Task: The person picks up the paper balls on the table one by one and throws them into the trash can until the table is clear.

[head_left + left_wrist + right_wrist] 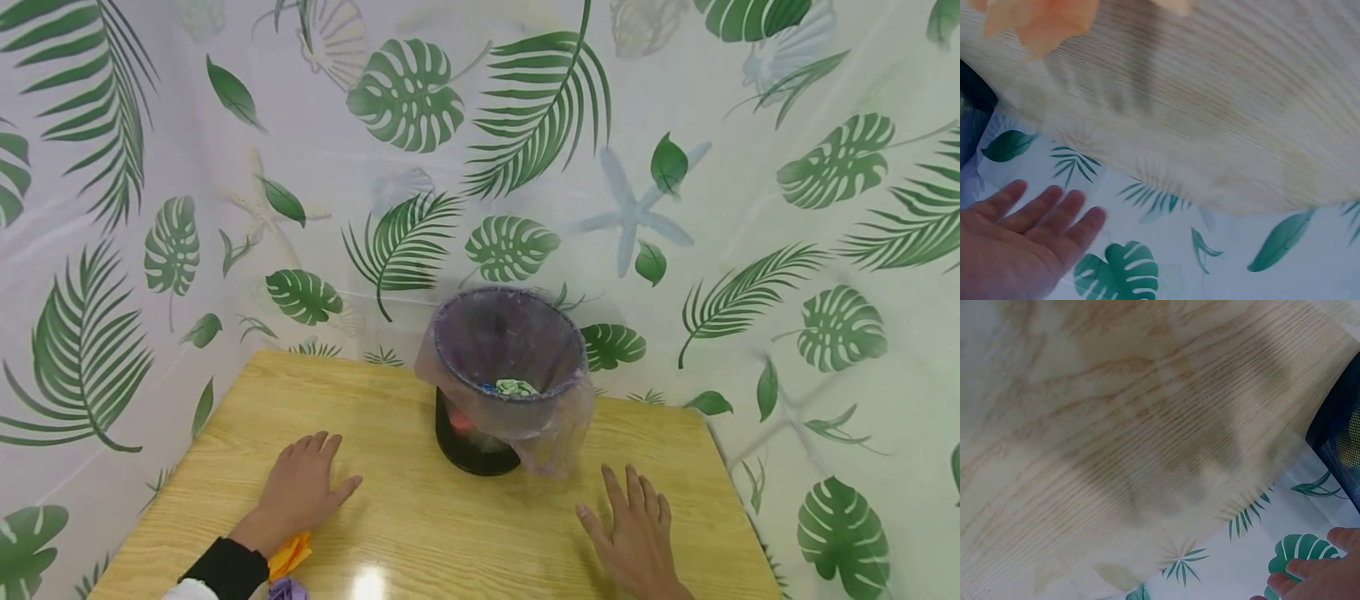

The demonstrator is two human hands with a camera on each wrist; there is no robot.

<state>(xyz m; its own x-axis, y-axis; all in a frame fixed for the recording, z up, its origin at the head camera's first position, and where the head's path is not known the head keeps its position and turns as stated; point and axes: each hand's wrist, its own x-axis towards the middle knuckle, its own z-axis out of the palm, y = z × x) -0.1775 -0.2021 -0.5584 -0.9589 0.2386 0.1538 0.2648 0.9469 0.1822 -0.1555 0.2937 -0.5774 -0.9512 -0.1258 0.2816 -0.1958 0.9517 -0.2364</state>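
Observation:
My left hand (303,482) hovers over the left part of the wooden table, its fingers extended and holding nothing. Just below that wrist lie an orange crumpled paper (291,553) and a purple crumpled paper (288,589), the purple one cut off by the frame edge. On the right, my right hand (637,533) is held over the table with spread fingers, likewise holding nothing. Between and beyond the hands stands a dark mesh waste bin (468,450) lined with a translucent purple bag (555,425). Inside it show a pale green crumpled paper (515,387) and a bit of blue.
The wooden table (375,467) backs onto a white cloth (525,208) printed with green leaves, shells and starfish, which also hangs at both sides. The bag's loose edge droops over the bin's right front. A reddish patch shows through the bin's side.

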